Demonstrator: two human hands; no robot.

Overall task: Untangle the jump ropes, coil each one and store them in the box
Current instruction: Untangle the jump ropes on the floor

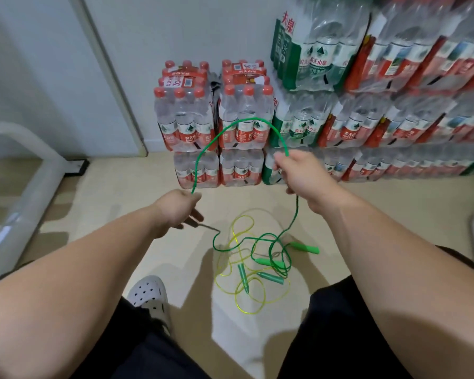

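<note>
Far left of the water bottle packs (192, 119), we have a white tube frame (25, 187) standing on the floor (107, 192). Nearer to us than the packs, a white clog (148, 292) peeks out below our left arm. Now our left hand (175, 209), in front of the packs: fingers curled tight round the green rope (246, 120). From that fist the rope climbs, arches across the face of the packs and comes down into our right hand (304, 176), which pinches it at the fingertips. So both hands grasp the same green rope, the loop raised between them! Below each hand the rope drops to the floor in front of the packs and into a tangle, looped through the yellow rope (257, 296). Two bright green handles (304, 247) and two duller green handles (242, 274) lie in that tangle. Right of our hands, the packs run on in stacked rows.
</note>
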